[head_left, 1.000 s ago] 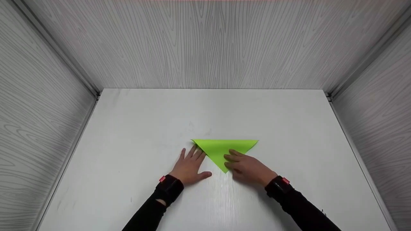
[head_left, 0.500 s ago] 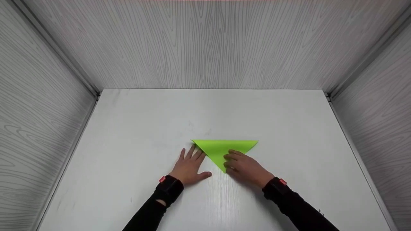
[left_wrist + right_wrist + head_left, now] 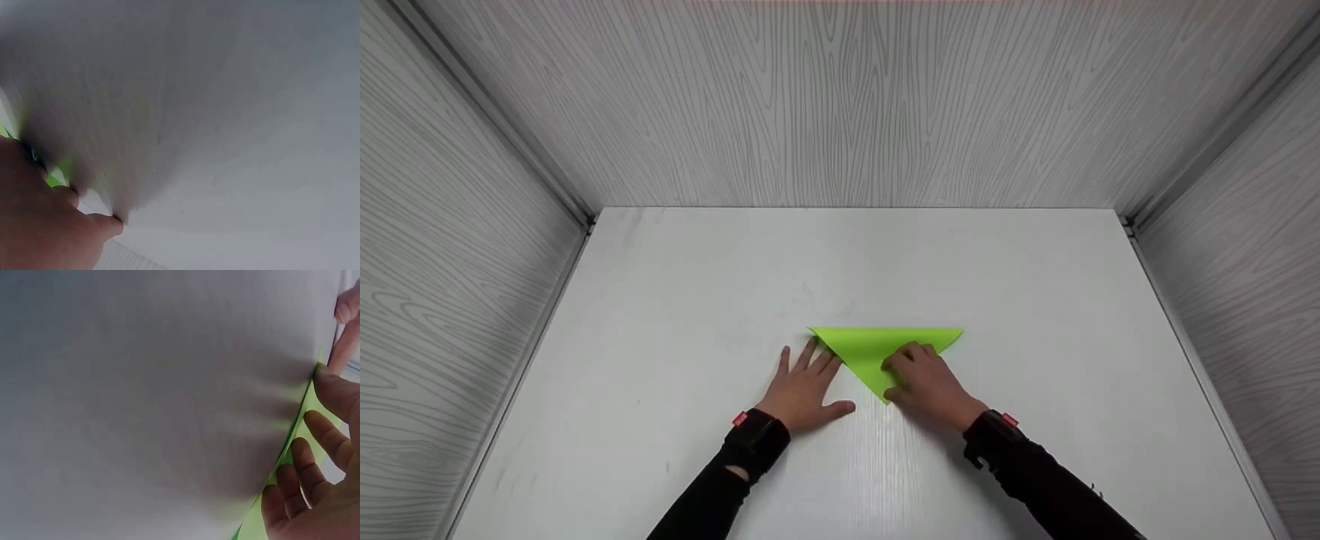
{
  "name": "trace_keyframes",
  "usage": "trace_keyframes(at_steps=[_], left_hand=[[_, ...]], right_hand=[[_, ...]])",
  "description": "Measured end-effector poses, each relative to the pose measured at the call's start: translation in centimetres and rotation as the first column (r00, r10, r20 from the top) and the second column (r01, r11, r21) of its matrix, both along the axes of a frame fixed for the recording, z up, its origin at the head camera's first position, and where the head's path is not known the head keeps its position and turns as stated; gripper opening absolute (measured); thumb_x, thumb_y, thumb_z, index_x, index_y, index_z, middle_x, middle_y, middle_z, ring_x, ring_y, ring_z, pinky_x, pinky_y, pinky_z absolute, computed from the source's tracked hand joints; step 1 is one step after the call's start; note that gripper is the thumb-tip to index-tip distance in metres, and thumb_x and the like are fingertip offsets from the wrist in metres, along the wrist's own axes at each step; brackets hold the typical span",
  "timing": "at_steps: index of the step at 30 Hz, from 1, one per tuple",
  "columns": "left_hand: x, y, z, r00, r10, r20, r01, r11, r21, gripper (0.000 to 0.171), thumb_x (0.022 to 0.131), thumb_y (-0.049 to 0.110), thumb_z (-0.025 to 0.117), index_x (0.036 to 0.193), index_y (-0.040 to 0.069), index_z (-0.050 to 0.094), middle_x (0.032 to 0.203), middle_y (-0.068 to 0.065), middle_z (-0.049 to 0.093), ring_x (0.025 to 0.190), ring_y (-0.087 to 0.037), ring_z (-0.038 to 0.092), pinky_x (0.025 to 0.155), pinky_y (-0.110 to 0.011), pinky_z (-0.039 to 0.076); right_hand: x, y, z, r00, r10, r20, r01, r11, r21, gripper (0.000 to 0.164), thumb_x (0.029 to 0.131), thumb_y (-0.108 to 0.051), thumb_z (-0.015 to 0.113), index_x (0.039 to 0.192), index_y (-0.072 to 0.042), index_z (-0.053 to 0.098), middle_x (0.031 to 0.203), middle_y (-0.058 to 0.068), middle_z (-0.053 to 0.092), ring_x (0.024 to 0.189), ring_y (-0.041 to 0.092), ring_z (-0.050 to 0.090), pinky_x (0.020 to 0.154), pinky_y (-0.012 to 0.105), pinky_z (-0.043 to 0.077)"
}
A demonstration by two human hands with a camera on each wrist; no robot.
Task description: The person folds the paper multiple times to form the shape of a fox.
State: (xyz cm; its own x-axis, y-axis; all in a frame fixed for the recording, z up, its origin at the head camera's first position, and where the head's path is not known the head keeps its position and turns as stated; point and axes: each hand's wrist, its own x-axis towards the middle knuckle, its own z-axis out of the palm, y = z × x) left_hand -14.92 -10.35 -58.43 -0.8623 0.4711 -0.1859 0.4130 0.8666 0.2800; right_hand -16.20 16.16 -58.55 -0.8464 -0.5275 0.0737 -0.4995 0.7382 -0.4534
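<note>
A bright green sheet of paper (image 3: 859, 345), folded into a triangle, lies on the white tabletop with its long edge at the far side and a corner toward the person. The left hand (image 3: 799, 394) is spread flat on the table, fingertips at or under the paper's left slanting edge; the exact contact is hidden. Over the paper's right part, the right hand (image 3: 930, 386) rests its bent fingertips on the surface, thumb by the near corner. In the right wrist view, those fingertips and the thumb touch the green paper (image 3: 309, 402) without visibly pinching it.
Grey wood-grain panels stand at the back (image 3: 840, 105), left (image 3: 450, 247) and right (image 3: 1245, 247) of the white table (image 3: 697, 285). Each wrist wears a black band, the left band (image 3: 757, 441) and the right band (image 3: 996, 439).
The right hand has shifted slightly left and its fingers have bent more over the paper. The left hand has stayed in place, and the paper has hardly moved.
</note>
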Motion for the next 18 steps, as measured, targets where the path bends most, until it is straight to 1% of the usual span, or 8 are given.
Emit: trace_keyframes(at_steps=[2,6,9,15,18], left_hand=[[0.00,-0.01,-0.01,1.000,-0.001,0.001,0.001,1.000,0.001,0.092,0.099,0.071,0.053,0.169,0.017,0.027,0.177,-0.007,0.024,0.166,-0.040,0.014,0.127,-0.074,0.016],[0.01,-0.04,0.00,1.000,-0.003,-0.002,0.003,1.000,0.003,0.092,0.099,0.070,0.053,0.168,0.016,0.027,0.177,-0.007,0.024,0.166,-0.040,0.015,0.127,-0.075,0.016],[0.00,-0.05,0.00,1.000,-0.006,-0.006,0.006,1.000,0.000,0.092,0.099,0.071,0.053,0.168,0.016,0.027,0.177,-0.007,0.024,0.166,-0.041,0.015,0.126,-0.075,0.017],[-0.05,-0.04,-0.08,1.000,-0.006,-0.007,0.006,1.000,-0.007,0.092,0.099,0.072,0.052,0.169,0.017,0.027,0.177,-0.006,0.024,0.166,-0.040,0.015,0.126,-0.075,0.017],[-0.03,-0.04,-0.04,1.000,-0.002,-0.003,0.002,1.000,0.009,0.092,0.099,0.071,0.053,0.168,0.016,0.028,0.177,-0.006,0.026,0.166,-0.040,0.015,0.126,-0.075,0.017]], right_hand=[[-0.11,-0.03,0.19,1.000,-0.010,0.029,0.010,1.000,0.000,0.036,0.090,-0.021,0.082,0.121,-0.009,0.069,0.124,0.014,0.063,0.115,0.036,0.054,0.098,0.052,0.048],[-0.21,-0.05,0.28,0.999,-0.013,0.042,0.012,1.000,0.020,0.039,0.090,-0.022,0.083,0.123,-0.010,0.068,0.125,0.015,0.062,0.115,0.035,0.053,0.097,0.052,0.048],[-0.20,-0.04,0.22,0.999,-0.013,0.036,0.012,0.999,0.034,0.041,0.090,-0.023,0.083,0.126,-0.011,0.067,0.125,0.015,0.061,0.114,0.036,0.053,0.097,0.052,0.048],[-0.21,-0.05,0.28,1.000,0.016,0.011,-0.017,0.997,0.070,0.056,0.091,-0.023,0.082,0.143,-0.016,0.064,0.122,0.017,0.059,0.114,0.037,0.054,0.098,0.052,0.048],[-0.24,-0.04,0.35,0.999,0.034,-0.016,-0.032,0.995,0.098,0.054,0.091,-0.025,0.082,0.142,-0.020,0.066,0.115,0.015,0.058,0.108,0.035,0.053,0.094,0.049,0.048]])
